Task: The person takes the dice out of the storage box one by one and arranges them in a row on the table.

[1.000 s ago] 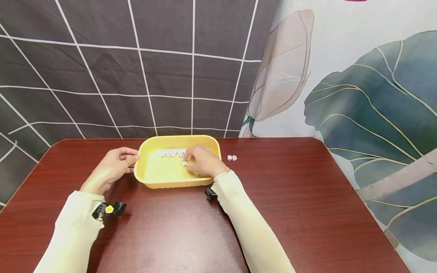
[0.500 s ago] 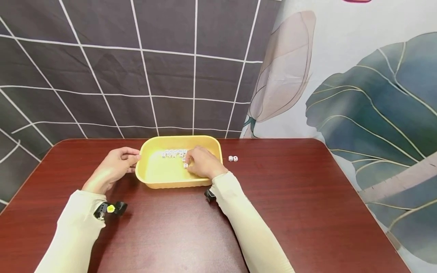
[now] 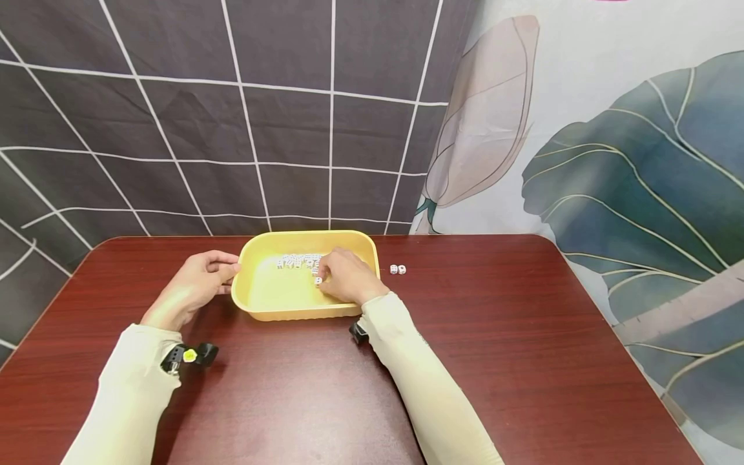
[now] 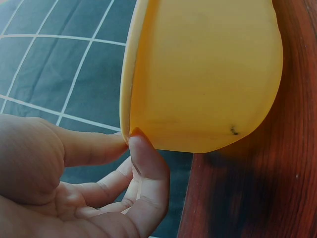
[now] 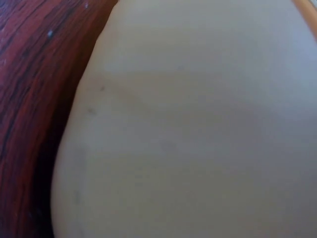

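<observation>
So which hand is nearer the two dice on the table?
The right hand: it's inside the yellow tray, left of the two dice. The left hand pinches the tray's left end, farther away.

Behind the reddish wood-grain worktop (image 3: 523,361) hangs white-gridded grey fabric (image 3: 285,129), with leaf-print fabric (image 3: 633,161) by the worktop's far right corner

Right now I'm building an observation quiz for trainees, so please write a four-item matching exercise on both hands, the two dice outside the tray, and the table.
Things
1. Left hand
2. Right hand
3. Two dice
4. Table

Place, colour or state
A. Outside the yellow tray, to its right
B. Reddish-brown
C. Pinching the tray's rim
D. Inside the tray

Pairs: 1-C, 2-D, 3-A, 4-B
</observation>
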Demonstrator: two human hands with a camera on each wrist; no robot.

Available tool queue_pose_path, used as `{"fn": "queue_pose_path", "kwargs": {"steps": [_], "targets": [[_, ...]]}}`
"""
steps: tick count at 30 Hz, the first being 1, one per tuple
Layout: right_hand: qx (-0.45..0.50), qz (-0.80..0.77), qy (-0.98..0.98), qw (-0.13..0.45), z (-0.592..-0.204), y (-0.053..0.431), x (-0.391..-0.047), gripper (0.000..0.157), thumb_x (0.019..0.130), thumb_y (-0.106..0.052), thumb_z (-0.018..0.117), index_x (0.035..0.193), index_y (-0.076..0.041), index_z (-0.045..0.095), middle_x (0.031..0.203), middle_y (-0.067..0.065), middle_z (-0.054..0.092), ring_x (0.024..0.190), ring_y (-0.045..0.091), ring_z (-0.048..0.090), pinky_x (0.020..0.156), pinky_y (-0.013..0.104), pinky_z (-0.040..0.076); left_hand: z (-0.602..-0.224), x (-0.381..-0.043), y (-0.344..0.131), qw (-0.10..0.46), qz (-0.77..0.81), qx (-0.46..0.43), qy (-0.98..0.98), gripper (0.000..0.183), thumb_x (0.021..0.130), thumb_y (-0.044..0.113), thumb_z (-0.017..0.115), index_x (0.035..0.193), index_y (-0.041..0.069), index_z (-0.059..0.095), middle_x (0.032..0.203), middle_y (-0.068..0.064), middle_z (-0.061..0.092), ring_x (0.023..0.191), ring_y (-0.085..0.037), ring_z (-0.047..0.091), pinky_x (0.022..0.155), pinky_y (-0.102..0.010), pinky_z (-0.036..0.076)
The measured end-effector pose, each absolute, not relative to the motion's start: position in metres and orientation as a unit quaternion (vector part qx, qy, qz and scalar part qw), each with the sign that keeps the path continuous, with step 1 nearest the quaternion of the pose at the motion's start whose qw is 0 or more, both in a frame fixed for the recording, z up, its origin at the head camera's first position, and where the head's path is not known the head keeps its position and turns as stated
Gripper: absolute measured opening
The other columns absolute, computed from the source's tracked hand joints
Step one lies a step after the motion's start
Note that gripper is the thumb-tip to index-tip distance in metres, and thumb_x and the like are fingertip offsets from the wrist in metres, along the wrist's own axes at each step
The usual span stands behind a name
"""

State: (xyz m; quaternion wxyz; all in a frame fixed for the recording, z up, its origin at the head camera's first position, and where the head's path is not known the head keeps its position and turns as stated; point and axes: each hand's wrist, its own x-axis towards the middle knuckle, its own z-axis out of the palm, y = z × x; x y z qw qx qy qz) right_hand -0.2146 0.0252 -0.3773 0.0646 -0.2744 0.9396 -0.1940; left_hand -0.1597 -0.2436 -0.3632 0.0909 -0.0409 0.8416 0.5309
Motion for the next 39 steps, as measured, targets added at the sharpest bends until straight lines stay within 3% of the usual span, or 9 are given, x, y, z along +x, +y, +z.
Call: {"fn": "queue_pose_path", "kwargs": {"steps": [9, 14, 27, 35, 39], "targets": [[-0.278, -0.207, 0.935, 0.075, -0.373, 0.027, -0.215, 0.007, 0.085, -0.015, 0.078, 0.091, -0.014, 0.074, 0.100, 0.004, 0.062, 0.092, 0.019, 0.056, 0.086, 0.032, 0.049, -0.363, -0.159, -0.245, 0.091, 0.530, -0.041, 0.842, 0.041, 0.107, 0.014, 0.050, 0.136, -0.015, 0.046, 0.104, -0.006, 0.067, 0.078, -0.001, 0.064, 0.074, -0.019, 0.059], [-0.288, -0.227, 0.926, 0.084, -0.368, 0.029, -0.215, 0.011, 0.086, -0.016, 0.078, 0.095, -0.012, 0.073, 0.104, 0.004, 0.062, 0.096, 0.018, 0.057, 0.091, 0.031, 0.051, -0.363, -0.159, -0.244, 0.091, 0.525, -0.042, 0.845, 0.041, 0.107, 0.013, 0.050, 0.136, -0.015, 0.046, 0.106, -0.009, 0.067, 0.078, -0.001, 0.063, 0.074, -0.019, 0.059], [-0.323, -0.241, 0.912, 0.070, -0.352, 0.045, -0.218, 0.014, 0.081, -0.010, 0.074, 0.094, -0.007, 0.071, 0.103, 0.007, 0.066, 0.099, 0.020, 0.059, 0.094, 0.031, 0.051, -0.365, -0.161, -0.247, 0.091, 0.532, -0.041, 0.841, 0.041, 0.107, 0.013, 0.049, 0.136, -0.016, 0.045, 0.105, -0.006, 0.067, 0.078, -0.001, 0.063, 0.072, -0.018, 0.058], [-0.325, -0.261, 0.907, 0.067, -0.346, 0.058, -0.219, 0.012, 0.080, -0.010, 0.071, 0.093, -0.008, 0.070, 0.106, 0.007, 0.064, 0.102, 0.022, 0.056, 0.095, 0.032, 0.049, -0.365, -0.160, -0.247, 0.091, 0.540, -0.038, 0.836, 0.040, 0.107, 0.012, 0.050, 0.135, -0.016, 0.046, 0.096, 0.003, 0.067, 0.077, -0.001, 0.063, 0.072, -0.019, 0.058], [-0.319, -0.268, 0.907, 0.061, -0.343, 0.064, -0.220, 0.014, 0.081, -0.011, 0.071, 0.095, -0.009, 0.070, 0.108, 0.006, 0.062, 0.101, 0.021, 0.055, 0.091, 0.030, 0.047, -0.364, -0.160, -0.246, 0.089, 0.533, -0.039, 0.841, 0.040, 0.106, 0.013, 0.050, 0.136, -0.015, 0.047, 0.100, -0.002, 0.067, 0.078, -0.001, 0.064, 0.074, -0.019, 0.059]]}}
